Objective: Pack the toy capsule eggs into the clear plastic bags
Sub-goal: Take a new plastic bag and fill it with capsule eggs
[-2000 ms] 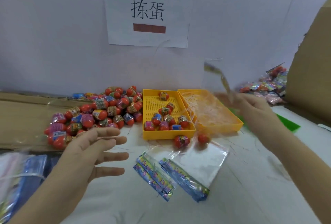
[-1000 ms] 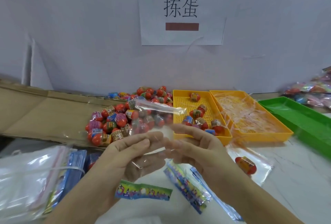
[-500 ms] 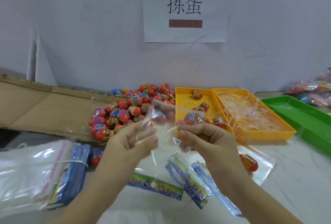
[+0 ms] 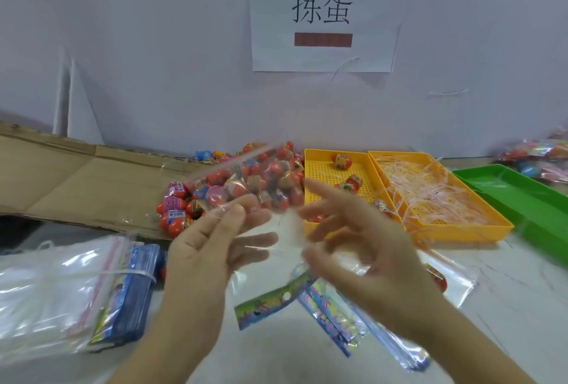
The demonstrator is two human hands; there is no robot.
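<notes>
Left hand [image 4: 215, 248] is held above the table, thumb laid on the film of a clear bag [image 4: 285, 245] and fingers showing through from behind, so it appears to pinch the bag near its mouth; the printed header strip hangs below, between the wrists. Right hand [image 4: 362, 248] is blurred, fingers spread and loosely bent at the bag's other side; whether it has hold of the film cannot be determined. No egg is in this bag: the capsule eggs [image 4: 176, 214] lie heaped beyond the hands, partly seen through the film. Assessed risks: the thin film may cling shut or slip from a one-sided pinch, leaving no open mouth when an egg is brought; a hasty reach into the heap could set round eggs rolling across the table. Surroundings, in descending size: pale wall [image 4: 153, 45] carrying a paper sign [image 4: 322, 12]; white table [image 4: 507, 307]; flattened cardboard sheet [image 4: 76, 181] at the left rear, the heap at its edge; bundle of spare bags [image 4: 46, 291] at the near left; green tray [image 4: 522, 199] at the far right; a yellow tray [image 4: 319, 168] holding a few eggs, touching a second yellow tray [image 4: 461, 230] of pale shredded strips; loose flat bags [image 4: 332, 316] beneath the hands; a single egg [image 4: 439, 280] inside a bag lying at the right.
</notes>
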